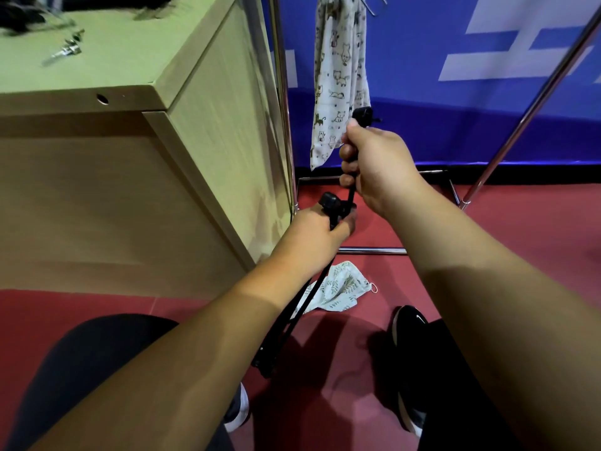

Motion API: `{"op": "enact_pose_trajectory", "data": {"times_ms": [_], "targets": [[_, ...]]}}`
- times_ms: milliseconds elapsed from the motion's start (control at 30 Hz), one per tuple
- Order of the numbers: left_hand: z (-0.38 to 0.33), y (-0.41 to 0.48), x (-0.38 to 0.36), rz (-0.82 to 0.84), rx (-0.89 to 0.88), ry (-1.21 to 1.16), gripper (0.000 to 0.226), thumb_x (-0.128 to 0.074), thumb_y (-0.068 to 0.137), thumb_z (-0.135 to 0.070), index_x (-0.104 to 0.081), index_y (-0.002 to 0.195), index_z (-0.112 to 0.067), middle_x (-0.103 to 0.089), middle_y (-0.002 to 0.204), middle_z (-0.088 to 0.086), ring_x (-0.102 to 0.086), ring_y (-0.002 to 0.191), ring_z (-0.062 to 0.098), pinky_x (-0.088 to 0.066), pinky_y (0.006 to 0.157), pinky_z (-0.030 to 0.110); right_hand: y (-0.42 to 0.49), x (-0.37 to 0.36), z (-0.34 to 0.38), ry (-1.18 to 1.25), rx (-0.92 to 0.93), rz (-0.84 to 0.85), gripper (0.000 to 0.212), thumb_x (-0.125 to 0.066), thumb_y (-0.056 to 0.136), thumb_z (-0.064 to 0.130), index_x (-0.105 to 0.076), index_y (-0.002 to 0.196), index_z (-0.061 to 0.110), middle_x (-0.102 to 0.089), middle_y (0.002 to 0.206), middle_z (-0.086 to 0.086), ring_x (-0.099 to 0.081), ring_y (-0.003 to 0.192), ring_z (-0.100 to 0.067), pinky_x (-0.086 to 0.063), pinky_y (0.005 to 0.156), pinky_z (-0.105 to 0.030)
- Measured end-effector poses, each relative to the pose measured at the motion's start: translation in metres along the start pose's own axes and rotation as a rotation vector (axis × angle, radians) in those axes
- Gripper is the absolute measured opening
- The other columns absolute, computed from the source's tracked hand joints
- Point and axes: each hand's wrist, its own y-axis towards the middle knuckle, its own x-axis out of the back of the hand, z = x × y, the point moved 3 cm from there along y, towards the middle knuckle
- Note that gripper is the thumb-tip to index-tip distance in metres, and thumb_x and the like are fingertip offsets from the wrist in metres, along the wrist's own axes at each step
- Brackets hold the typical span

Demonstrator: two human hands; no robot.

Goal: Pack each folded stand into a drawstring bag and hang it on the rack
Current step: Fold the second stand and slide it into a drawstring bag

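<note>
A black folding stand (294, 323) with thin rods runs from near my knees up to both hands. My left hand (317, 232) grips one rod just below its black end cap. Higher up, my right hand (370, 161) grips another rod, whose cap pokes out above the fist. On the red floor below lies a leaf-print drawstring bag (340, 288), partly hidden by the rods. A cat-print drawstring bag (340, 76) hangs from the metal rack (283, 92) right behind my right hand.
A wooden table (136, 92) stands at the left with small metal parts (68, 48) on top. The rack's slanted pole (533, 102) and floor bars (370, 250) cross the right and middle. A blue banner wall is behind. My shoes (408, 323) are on the floor.
</note>
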Motion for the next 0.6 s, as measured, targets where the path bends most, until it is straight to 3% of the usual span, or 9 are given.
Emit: {"op": "enact_pose_trajectory", "data": {"times_ms": [67, 200, 400, 533, 600], "targets": [[0.0, -0.002, -0.001, 0.005, 0.007, -0.027, 0.035, -0.061, 0.095, -0.056, -0.075, 0.112, -0.028, -0.074, 0.094, -0.005, -0.07, 0.089, 0.014, -0.056, 0.081, 0.034, -0.003, 0.0, 0.0, -0.047, 0.012, 0.023, 0.025, -0.057, 0.11, 0.031, -0.06, 0.091, 0.015, -0.053, 0.063, 0.005, -0.036, 0.048, -0.009, -0.031, 0.05, -0.028], [-0.002, -0.007, -0.003, 0.018, 0.098, -0.071, 0.056, -0.064, 0.084, -0.07, -0.07, 0.115, -0.024, -0.075, 0.093, -0.003, -0.073, 0.09, 0.017, -0.059, 0.082, 0.035, -0.009, -0.001, 0.002, -0.142, 0.033, 0.054, 0.024, -0.06, 0.109, 0.032, -0.066, 0.097, 0.012, -0.057, 0.066, 0.005, -0.04, 0.051, -0.009, -0.034, 0.051, -0.028], [-0.011, -0.007, -0.002, 0.036, 0.168, -0.013, 0.044, -0.069, 0.095, -0.059, -0.061, 0.117, -0.021, -0.072, 0.086, 0.009, -0.071, 0.08, 0.029, -0.058, 0.072, 0.04, -0.014, -0.002, 0.005, -0.26, 0.086, 0.085, 0.027, -0.062, 0.107, 0.035, -0.074, 0.099, 0.012, -0.065, 0.071, 0.004, -0.049, 0.058, -0.01, -0.043, 0.058, -0.03], [-0.011, -0.004, 0.001, 0.004, 0.176, -0.083, 0.044, -0.068, 0.096, -0.059, -0.066, 0.119, -0.023, -0.076, 0.097, 0.002, -0.072, 0.09, 0.021, -0.058, 0.081, 0.034, -0.016, 0.003, 0.011, -0.384, 0.121, 0.045, 0.03, -0.064, 0.103, 0.041, -0.077, 0.108, 0.014, -0.078, 0.084, 0.003, -0.065, 0.075, -0.009, -0.057, 0.075, -0.035], [-0.012, -0.001, 0.007, -0.013, 0.188, -0.125, 0.043, -0.065, 0.098, -0.059, -0.07, 0.118, -0.021, -0.075, 0.095, -0.003, -0.071, 0.089, 0.014, -0.052, 0.074, 0.026, -0.015, 0.006, 0.012, -0.409, 0.118, 0.018, 0.033, -0.065, 0.099, 0.044, -0.077, 0.106, 0.015, -0.08, 0.092, 0.004, -0.068, 0.08, -0.012, -0.059, 0.083, -0.038]]}}
